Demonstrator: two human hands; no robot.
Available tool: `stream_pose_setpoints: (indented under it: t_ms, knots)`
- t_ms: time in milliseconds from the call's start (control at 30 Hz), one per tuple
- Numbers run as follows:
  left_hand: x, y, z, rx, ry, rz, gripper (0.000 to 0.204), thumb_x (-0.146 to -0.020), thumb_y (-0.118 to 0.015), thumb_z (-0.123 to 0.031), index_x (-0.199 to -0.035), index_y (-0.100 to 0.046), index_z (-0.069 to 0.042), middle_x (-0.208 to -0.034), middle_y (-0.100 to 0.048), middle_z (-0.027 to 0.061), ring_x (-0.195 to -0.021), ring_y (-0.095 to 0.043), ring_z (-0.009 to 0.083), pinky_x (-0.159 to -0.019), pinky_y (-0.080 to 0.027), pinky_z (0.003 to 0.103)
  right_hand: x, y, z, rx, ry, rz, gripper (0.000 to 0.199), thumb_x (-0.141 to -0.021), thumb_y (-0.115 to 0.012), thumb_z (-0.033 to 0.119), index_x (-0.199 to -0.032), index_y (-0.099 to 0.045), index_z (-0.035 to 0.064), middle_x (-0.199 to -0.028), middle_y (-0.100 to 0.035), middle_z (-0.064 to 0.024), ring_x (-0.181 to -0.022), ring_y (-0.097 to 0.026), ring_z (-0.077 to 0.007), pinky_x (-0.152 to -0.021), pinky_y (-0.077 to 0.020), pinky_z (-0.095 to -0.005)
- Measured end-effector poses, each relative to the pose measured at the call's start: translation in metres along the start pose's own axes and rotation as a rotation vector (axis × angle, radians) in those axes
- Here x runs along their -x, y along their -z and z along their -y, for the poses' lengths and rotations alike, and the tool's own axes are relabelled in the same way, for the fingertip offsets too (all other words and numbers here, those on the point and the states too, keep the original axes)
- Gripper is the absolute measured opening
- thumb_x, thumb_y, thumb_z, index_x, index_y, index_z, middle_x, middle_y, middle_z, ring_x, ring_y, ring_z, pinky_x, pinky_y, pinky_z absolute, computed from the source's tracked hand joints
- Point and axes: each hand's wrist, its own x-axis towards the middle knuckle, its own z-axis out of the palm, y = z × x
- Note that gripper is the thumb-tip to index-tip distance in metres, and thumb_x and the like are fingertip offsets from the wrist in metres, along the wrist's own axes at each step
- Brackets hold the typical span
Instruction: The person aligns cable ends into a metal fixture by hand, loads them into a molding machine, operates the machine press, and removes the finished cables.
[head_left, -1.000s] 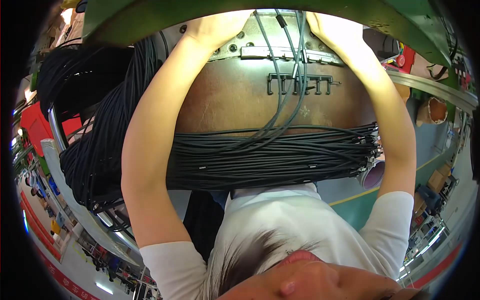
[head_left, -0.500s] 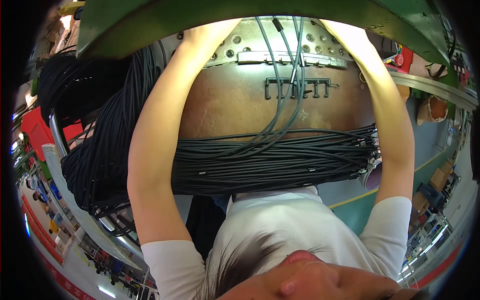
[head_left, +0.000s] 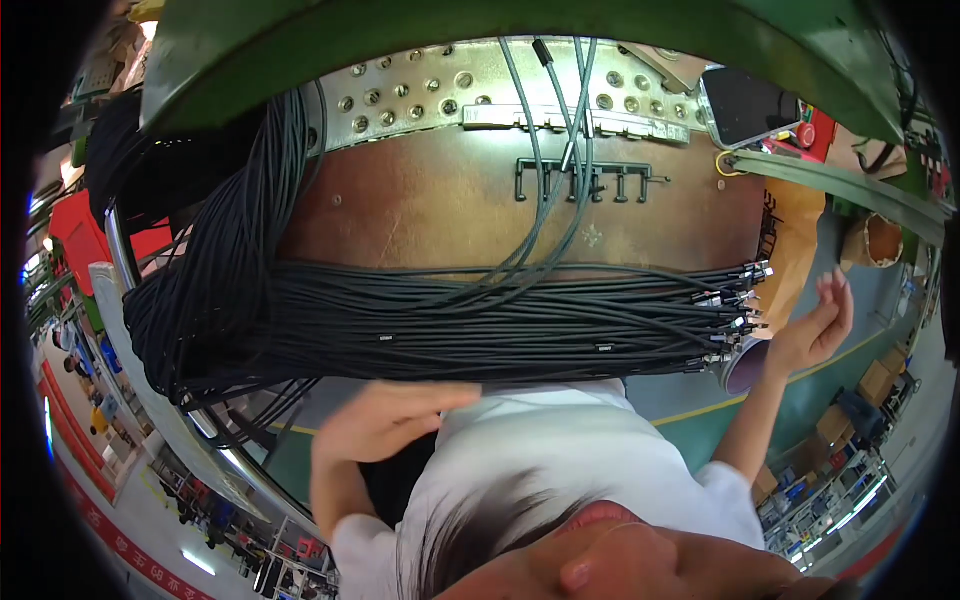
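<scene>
My left hand point(head_left: 395, 418) is in front of my body, just below the near edge of a thick bundle of black cables point(head_left: 480, 325). Its fingers are stretched out, slightly blurred, and hold nothing. To the right of the metal plugs point(head_left: 735, 328) on the bundle's ends, my right hand point(head_left: 815, 325) is raised, fingers loosely extended and holding nothing visible. Several cables point(head_left: 570, 160) rise from the bundle over a brown work surface point(head_left: 400, 215) and pass under a green machine part point(head_left: 500, 22). Beneath them lies a black toothed plastic strip point(head_left: 590, 180).
Behind the surface is a metal plate with holes point(head_left: 400, 95). A phone-like dark slab point(head_left: 748, 105) lies at the back right, above a metal rail point(head_left: 850, 178). More black cables point(head_left: 240, 200) hang at the left by a metal tube point(head_left: 122, 260). Brown paper point(head_left: 797, 240) hangs at the right.
Both hands have come back from beneath the green machine part. The left has moved down in front of my body; the right is now beside the plugs. The dark slab has come into view.
</scene>
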Motion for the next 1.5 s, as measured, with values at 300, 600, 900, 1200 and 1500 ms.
stream_pose_setpoints:
  t_ms: [300,600,900,1200,1500]
  knots:
    - [0.013,-0.08,0.235,1.033,0.083,-1.116,0.039,-0.093,-0.052,-0.013,-0.13,-0.05,-0.002,-0.132,-0.053,0.0132,-0.115,-0.054,0.0268,-0.1,-0.043,0.036,0.161,-0.009,-0.085,-0.446,-1.074,0.356,0.042,-0.098,-0.042,0.033,-0.133,-0.042,0.0099,-0.131,-0.048,-0.0076,-0.114,-0.047,-0.0225,-0.103,-0.0347,-0.0402]
    - [0.0,-0.079,0.219,0.727,0.115,-1.129,0.04,-0.09,-0.056,-0.012,-0.128,-0.052,0.001,-0.132,-0.053,0.0152,-0.115,-0.053,0.0265,-0.099,-0.042,0.035,0.223,0.014,-0.138,-0.884,-1.221,0.468,0.054,-0.097,-0.044,0.04,-0.144,-0.033,0.0165,-0.144,-0.04,-0.0057,-0.129,-0.04,-0.0257,-0.112,-0.0287,-0.045]
    - [-0.003,-0.073,0.209,0.332,0.218,-1.086,0.04,-0.088,-0.057,-0.011,-0.125,-0.055,0.002,-0.129,-0.056,0.0162,-0.111,-0.055,0.0271,-0.096,-0.043,0.034,0.189,0.002,-0.122,-0.719,-1.48,0.029,0.049,-0.097,-0.045,0.033,-0.142,-0.037,0.0159,-0.139,-0.047,-0.0063,-0.122,-0.048,-0.0254,-0.106,-0.036,-0.0405]
    - [0.004,-0.043,0.015,-0.158,-0.137,-0.024,0.035,-0.09,-0.057,-0.021,-0.121,-0.059,-0.004,-0.12,-0.063,0.0122,-0.102,-0.061,0.0312,-0.086,-0.047,0.036,-0.007,0.014,0.011,0.269,0.037,0.291,0.021,-0.089,-0.053,0.003,-0.106,-0.065,0.0018,-0.096,-0.066,-0.0056,-0.085,-0.06,-0.0176,-0.075,-0.0471,-0.0262]
    - [-0.115,-0.064,-0.027,-1.066,-0.131,-0.592,0.07,-0.082,-0.061,-0.041,-0.133,-0.042,0.003,-0.141,-0.04,0.02,-0.128,-0.038,0.0372,-0.103,-0.033,0.044,-0.014,-0.128,0.057,0.163,0.7,0.783,0.026,-0.077,-0.066,0.009,-0.103,-0.063,0.0098,-0.097,-0.063,-0.0032,-0.084,-0.059,-0.0231,-0.076,-0.0474,-0.0329]
